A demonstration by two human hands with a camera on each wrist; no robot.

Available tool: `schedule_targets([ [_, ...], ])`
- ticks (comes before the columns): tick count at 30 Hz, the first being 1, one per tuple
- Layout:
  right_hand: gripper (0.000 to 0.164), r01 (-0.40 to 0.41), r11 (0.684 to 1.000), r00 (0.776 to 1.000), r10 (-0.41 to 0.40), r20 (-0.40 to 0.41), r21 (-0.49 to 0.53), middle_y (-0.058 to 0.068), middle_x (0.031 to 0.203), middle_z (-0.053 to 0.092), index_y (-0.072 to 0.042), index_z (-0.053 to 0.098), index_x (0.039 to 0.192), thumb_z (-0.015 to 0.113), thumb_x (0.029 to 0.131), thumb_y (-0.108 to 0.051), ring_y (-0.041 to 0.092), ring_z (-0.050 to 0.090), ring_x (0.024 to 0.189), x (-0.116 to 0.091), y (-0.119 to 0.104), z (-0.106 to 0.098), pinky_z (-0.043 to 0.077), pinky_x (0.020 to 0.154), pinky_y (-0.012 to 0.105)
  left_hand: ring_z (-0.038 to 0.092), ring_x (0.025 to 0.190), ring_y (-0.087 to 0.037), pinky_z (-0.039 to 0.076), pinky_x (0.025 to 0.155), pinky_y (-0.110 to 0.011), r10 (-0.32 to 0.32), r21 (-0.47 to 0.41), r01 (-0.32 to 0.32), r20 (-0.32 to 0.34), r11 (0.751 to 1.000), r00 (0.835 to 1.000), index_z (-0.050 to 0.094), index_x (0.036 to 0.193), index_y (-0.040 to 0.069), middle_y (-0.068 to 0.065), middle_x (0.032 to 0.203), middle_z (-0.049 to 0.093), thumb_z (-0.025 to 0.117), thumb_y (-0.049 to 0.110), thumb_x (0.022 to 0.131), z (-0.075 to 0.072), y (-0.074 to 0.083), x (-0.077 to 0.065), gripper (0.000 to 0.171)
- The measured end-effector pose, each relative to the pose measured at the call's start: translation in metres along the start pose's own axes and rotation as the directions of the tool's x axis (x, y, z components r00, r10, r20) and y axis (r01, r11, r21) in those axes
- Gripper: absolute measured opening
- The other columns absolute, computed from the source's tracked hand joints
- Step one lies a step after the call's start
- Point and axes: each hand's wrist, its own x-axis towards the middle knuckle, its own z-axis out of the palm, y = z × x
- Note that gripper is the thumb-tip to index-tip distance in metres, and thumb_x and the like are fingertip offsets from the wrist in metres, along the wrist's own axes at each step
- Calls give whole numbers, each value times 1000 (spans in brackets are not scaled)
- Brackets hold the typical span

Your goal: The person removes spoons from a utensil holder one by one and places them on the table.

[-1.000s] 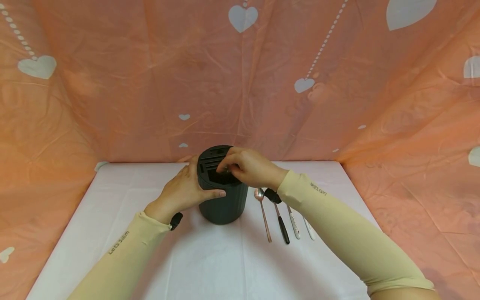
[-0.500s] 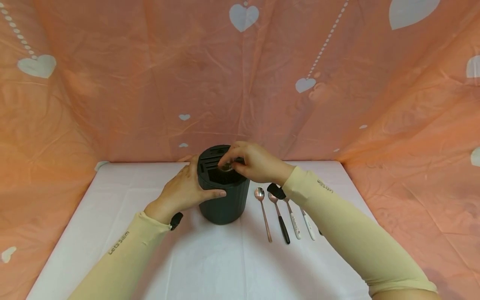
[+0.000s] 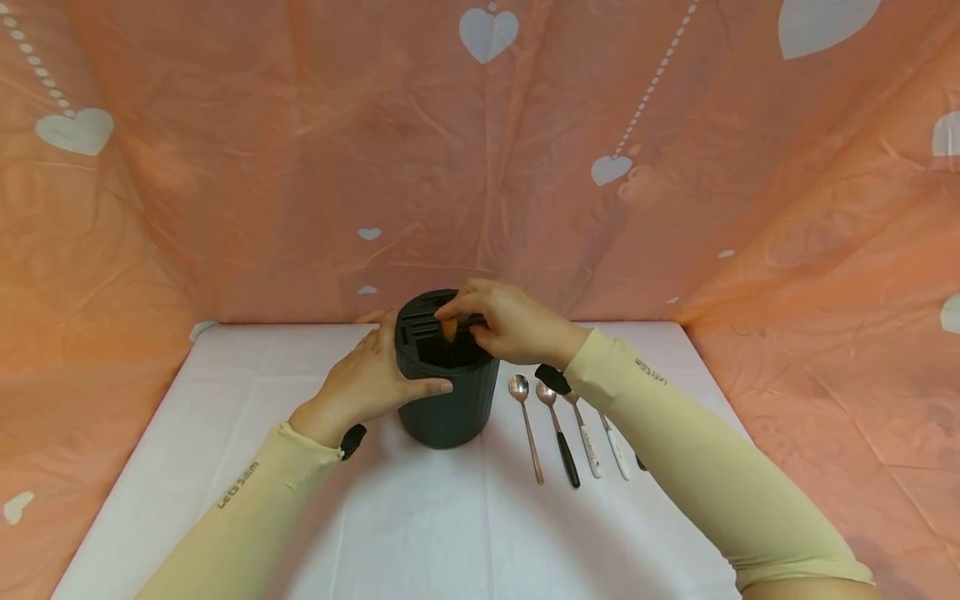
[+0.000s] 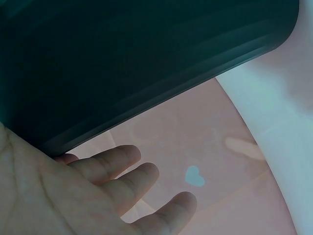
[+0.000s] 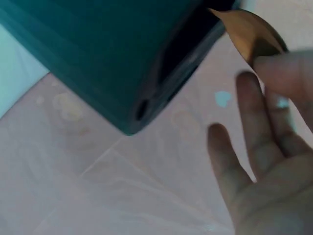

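A dark ribbed utensil holder (image 3: 450, 408) with a slotted top stands near the table's far edge. My left hand (image 3: 360, 379) holds it from the left, thumb across the front. In the left wrist view, three fingers (image 4: 168, 215) spread away from its wall. My right hand (image 3: 517, 321) is over the opening and pinches the bowl of a copper-coloured spoon (image 5: 252, 36) between thumb and fingertips. The spoon's bowl (image 3: 448, 327) is up, and its thin neck points down into the holder, where the rest is hidden.
Right of the holder several spoons lie in a row on the white table (image 3: 405, 517): a copper one (image 3: 529, 433), a black-handled one (image 3: 564, 450), then white-handled ones (image 3: 617, 450). My right sleeve (image 3: 690, 450) partly covers the row. An orange heart-patterned curtain (image 3: 375, 150) hangs behind.
My right hand has risen slightly and shifted right, and the spoon's bowl has come into view above the opening. More of the row of spoons shows. My left hand has stayed put.
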Motion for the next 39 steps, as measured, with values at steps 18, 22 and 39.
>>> schedule_targets([
  [18,15,64,982,986,-89,-138,-175,-1,103,64,-12,73,108,70,94,-7,13,60,95,3,10,7,50,82,30,45,132,-34,42,99,-54,20,-8,-20,-9,1000,1000,9,158,13,-17,149,41,66,87,64,-1,1,0,133],
  [22,11,47,977,985,-80,-152,-209,-2,97,62,-12,63,100,69,94,-5,13,60,91,4,10,10,50,77,30,45,132,-35,42,99,-54,27,-15,-28,-24,1000,999,10,158,12,-17,150,41,68,85,64,-1,0,-2,133],
  [39,36,158,934,961,-220,-167,-320,4,104,61,-12,77,108,66,85,14,19,62,85,-4,15,15,54,74,30,46,131,-37,43,97,-56,30,-19,-30,-10,999,1000,8,159,12,-19,150,39,69,85,64,-1,1,-1,134],
])
